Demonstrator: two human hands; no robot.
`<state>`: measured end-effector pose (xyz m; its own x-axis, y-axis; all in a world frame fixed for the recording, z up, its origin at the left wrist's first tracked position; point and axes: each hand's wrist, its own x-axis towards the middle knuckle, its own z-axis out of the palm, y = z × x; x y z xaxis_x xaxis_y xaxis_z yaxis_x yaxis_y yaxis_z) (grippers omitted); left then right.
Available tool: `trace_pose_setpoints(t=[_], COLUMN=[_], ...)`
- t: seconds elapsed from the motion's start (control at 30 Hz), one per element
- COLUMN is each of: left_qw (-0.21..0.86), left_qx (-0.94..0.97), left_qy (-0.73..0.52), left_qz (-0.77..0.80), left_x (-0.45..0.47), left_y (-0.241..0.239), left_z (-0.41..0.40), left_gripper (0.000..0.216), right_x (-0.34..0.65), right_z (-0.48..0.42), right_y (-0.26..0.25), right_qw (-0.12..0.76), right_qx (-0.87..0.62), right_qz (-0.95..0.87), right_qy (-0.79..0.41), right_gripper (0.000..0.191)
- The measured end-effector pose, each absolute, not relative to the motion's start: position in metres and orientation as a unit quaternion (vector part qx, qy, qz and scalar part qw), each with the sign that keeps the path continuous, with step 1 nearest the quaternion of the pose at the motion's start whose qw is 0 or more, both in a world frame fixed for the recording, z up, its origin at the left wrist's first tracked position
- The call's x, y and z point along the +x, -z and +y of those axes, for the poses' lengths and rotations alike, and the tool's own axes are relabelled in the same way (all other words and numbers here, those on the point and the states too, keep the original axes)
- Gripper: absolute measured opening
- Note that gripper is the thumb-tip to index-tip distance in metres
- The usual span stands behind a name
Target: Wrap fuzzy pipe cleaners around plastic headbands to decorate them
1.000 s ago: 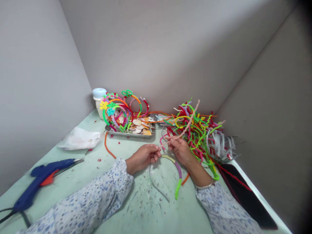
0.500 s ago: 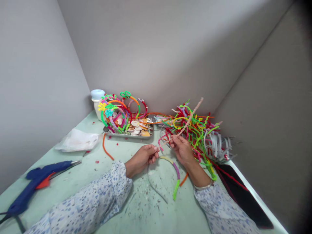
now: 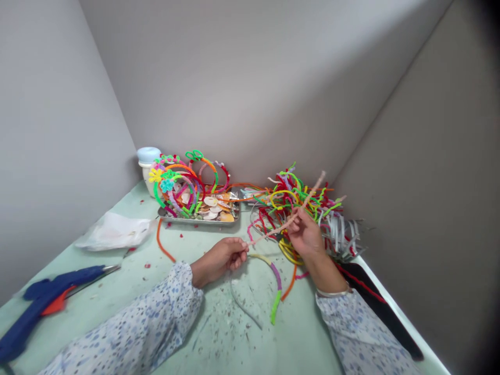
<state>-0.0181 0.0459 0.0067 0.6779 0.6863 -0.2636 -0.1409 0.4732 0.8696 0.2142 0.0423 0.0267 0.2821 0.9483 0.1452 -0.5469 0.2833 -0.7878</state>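
Observation:
A pale pink pipe cleaner [image 3: 273,230] stretches on a slant between my two hands. My left hand [image 3: 224,256] pinches its lower end, close above a headband [image 3: 275,276]. That headband is wrapped in yellow, purple and green on one side, while its other side is bare grey. Whether my left fingers also grip the headband's top I cannot tell. My right hand [image 3: 307,234] is closed on the pipe cleaner farther up, and the free end rises past the fingers. Behind my right hand lies a heap of coloured pipe cleaners [image 3: 292,192].
A metal tray [image 3: 183,221] holds shells and several finished headbands [image 3: 177,187]. At the left lie a blue glue gun [image 3: 54,291] and a white plastic bag [image 3: 115,232]. A lidded jar [image 3: 148,166] stands behind. A black flat object [image 3: 375,297] lies along the right edge.
My right hand has slid up and right along the pink pipe cleaner, away from my left hand. More of its length now shows between them. The whole view has shifted slightly.

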Motion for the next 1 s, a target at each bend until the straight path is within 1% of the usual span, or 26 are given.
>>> trace_pose_setpoints(t=[0.17,0.43,0.67,0.77,1.0], left_qw=[0.803,0.803,0.792,0.771,0.745], left_qx=[0.453,0.454,0.461,0.479,0.495], left_qy=[-0.247,-0.256,-0.257,-0.275,-0.293], left_qz=[0.297,0.29,0.307,0.316,0.337], left_x=[-0.019,-0.02,-0.022,-0.02,-0.016], left_y=[-0.01,-0.01,-0.013,-0.014,-0.012], left_z=[0.045,0.045,0.046,0.044,0.042], left_gripper=[0.011,0.015,0.021,0.023,0.026], right_x=[0.23,0.256,0.272,0.273,0.273], right_z=[0.044,0.065,0.081,0.084,0.081], right_y=[-0.041,-0.064,-0.077,-0.08,-0.087], right_qw=[0.772,0.806,0.81,0.811,0.797], right_qx=[-0.294,-0.339,-0.401,-0.401,-0.377], right_qz=[-0.283,-0.274,-0.272,-0.261,-0.249], right_qy=[-0.487,-0.4,-0.33,-0.337,-0.4], right_gripper=[0.021,0.024,0.018,0.015,0.014])
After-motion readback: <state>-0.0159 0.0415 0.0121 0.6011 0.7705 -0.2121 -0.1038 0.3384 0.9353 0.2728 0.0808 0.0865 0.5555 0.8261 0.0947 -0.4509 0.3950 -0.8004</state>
